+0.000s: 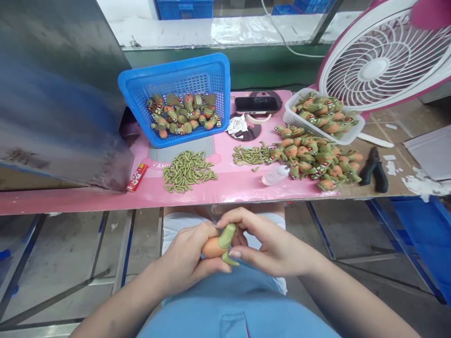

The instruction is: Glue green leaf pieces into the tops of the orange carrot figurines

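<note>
Both hands, left hand (186, 256) and right hand (273, 246), around an orange-green toy figure (220, 243).

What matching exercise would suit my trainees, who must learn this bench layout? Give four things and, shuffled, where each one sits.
Things:
1. black pliers
2. small red packet
3. black phone
4. orange-and-green rubber toy figure

Places:
A. between the blue plastic basket and the white plastic basket, at the back of the bench
B. held in the left hand and right hand, below the bench edge
C. on bare brown board, right of the loose figure pile
D. left end of the pink mat, beside the grey metal panel

Pairs: 1-C, 2-D, 3-A, 4-B
</note>
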Motion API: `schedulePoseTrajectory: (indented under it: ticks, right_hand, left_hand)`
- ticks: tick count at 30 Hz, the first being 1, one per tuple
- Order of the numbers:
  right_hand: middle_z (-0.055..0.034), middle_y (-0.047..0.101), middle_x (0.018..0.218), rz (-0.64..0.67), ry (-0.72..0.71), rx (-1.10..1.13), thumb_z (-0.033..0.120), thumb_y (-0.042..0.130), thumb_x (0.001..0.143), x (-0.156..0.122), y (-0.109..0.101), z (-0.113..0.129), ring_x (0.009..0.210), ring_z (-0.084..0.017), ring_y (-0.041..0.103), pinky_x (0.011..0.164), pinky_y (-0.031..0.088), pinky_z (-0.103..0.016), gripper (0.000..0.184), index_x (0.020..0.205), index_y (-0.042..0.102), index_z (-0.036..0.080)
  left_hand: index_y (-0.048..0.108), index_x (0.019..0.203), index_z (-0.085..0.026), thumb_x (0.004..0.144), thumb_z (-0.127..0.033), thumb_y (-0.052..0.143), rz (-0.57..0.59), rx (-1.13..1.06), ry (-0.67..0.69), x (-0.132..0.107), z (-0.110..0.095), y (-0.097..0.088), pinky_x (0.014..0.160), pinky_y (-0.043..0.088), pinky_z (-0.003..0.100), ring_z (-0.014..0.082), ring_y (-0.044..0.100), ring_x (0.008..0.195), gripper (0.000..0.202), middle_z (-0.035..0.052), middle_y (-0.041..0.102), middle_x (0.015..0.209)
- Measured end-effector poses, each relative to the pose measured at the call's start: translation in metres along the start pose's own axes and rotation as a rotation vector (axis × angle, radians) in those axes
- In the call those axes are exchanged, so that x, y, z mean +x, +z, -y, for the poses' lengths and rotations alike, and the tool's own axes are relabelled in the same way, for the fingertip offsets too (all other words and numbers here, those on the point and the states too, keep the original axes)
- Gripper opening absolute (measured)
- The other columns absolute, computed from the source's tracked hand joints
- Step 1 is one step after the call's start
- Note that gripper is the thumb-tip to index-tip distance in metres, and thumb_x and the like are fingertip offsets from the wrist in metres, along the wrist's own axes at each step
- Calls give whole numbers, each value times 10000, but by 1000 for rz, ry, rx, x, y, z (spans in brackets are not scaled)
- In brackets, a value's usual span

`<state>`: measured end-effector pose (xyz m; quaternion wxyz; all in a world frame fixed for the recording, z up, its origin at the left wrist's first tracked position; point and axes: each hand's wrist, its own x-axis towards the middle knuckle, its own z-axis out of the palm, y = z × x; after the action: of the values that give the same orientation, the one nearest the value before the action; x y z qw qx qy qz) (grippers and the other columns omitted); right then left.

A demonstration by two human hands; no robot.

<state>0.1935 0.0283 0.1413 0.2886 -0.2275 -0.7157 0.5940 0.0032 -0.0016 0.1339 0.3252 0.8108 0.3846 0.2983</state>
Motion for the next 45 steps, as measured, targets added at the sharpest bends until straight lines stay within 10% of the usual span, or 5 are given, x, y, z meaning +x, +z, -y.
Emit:
schedulePoseTrajectory:
  ticks: [11, 19, 26, 32, 45]
  right_hand:
    - [30, 474, 633, -182, 144, 542, 319, 585, 811, 11, 5, -23, 529, -62, 440, 484, 345, -159, 279, 992, 475, 136]
    - [62, 429, 518, -342, 236, 596, 405, 591, 780, 5, 19, -41, 421, -56, 356, 410, 271, -152, 355, 965, 449, 138]
    - [-74, 404, 996, -1385, 146, -236, 422, 561, 741, -13, -18, -81, 797, -149, 436, 692, 400, -282, 463, 1041, 287, 201]
    - [-101, 465, 943, -1179, 258, -330, 427, 581, 670, -4, -53, -104, 903, -256, 414, 856, 332, -467, 430, 970, 431, 159]
    - [-24, 542, 750, -831, 98, -188, 362, 555, 798, -45, -7, -35, 593, -153, 526, 530, 431, -259, 282, 990, 425, 201]
  left_hand:
    - [416, 744, -171, 705, -672, 482, -67, -1184, -640, 12, 1, 23, 320, 268, 161, 51, 315, 324, 507, -60, 445, 476]
    - [446, 822, -181, 760, -522, 562, -109, -1271, -614, 11, 3, 29, 465, 373, 174, 76, 480, 501, 366, -18, 556, 639]
    - [452, 780, -181, 709, -466, 655, -339, -1293, -806, 16, -3, 33, 422, 291, 159, 53, 423, 438, 357, -42, 542, 564]
    - [444, 754, -175, 707, -490, 645, -361, -1335, -826, 25, -12, 40, 409, 279, 159, 51, 398, 423, 376, -37, 538, 547]
    - [452, 821, -179, 579, -520, 707, -402, -1388, -993, 16, -10, 33, 302, 113, 134, 19, 204, 294, 490, -88, 428, 396]
